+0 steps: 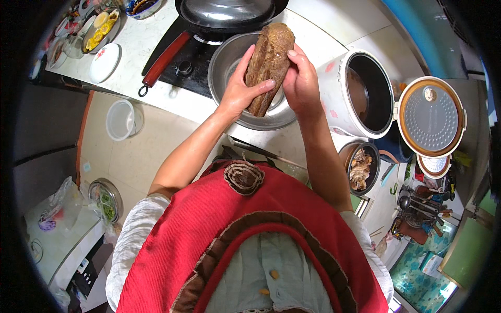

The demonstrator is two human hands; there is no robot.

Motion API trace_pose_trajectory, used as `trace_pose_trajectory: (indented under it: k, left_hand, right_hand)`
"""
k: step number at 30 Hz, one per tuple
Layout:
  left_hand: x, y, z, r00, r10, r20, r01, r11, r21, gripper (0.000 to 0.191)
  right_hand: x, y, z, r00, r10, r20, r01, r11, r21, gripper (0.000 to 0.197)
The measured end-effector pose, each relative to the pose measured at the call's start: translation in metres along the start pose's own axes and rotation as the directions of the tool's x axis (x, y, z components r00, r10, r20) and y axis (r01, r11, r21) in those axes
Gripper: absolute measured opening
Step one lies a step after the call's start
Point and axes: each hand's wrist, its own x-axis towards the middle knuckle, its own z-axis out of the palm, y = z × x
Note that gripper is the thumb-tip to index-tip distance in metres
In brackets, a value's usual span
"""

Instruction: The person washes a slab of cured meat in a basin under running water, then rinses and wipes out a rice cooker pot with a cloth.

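Note:
A large brown piece of meat, apparently cooked, is held up between both hands. My left hand grips its left side, thumb across the front near the lower end. On the opposite side my right hand presses with the thumb near the upper half. Below the meat is a round metal basin; the meat and hands hide much of its inside. To the right stands a white electric cooker with its lid swung wide; brown liquid shows in its dark pot.
A lidded black wok with a red handle sits on the stove beyond the basin. A dark pot of light-brown food pieces is right of my forearm. Plates of food, a white lid and utensils occupy the counters.

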Motion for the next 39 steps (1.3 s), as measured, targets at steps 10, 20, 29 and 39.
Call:
trace_pose_trajectory:
  k: [10, 20, 29, 39]
  left_hand:
    - [0.001, 0.002, 0.006, 0.996, -0.077, -0.045, 0.069, 0.987, -0.147, 0.086]
    - [0.002, -0.002, 0.006, 0.998, -0.052, -0.022, 0.048, 0.987, -0.153, 0.086]
    - [0.002, -0.001, 0.007, 0.997, -0.075, -0.021, 0.069, 0.979, -0.192, 0.078]
    - [0.002, 0.011, 0.004, 0.964, -0.264, 0.011, 0.239, 0.854, -0.463, 0.046]
  right_hand:
    - [-0.003, 0.005, 0.003, 0.999, -0.052, -0.002, 0.052, 0.997, 0.065, 0.047]
    - [-0.004, 0.004, -0.001, 0.997, -0.048, -0.058, 0.052, 0.996, 0.070, 0.046]
    - [-0.006, 0.001, 0.006, 0.997, -0.067, -0.042, 0.066, 0.998, -0.017, 0.049]
    - [-0.008, 0.001, -0.001, 0.998, -0.055, 0.042, 0.054, 0.998, 0.020, 0.049]
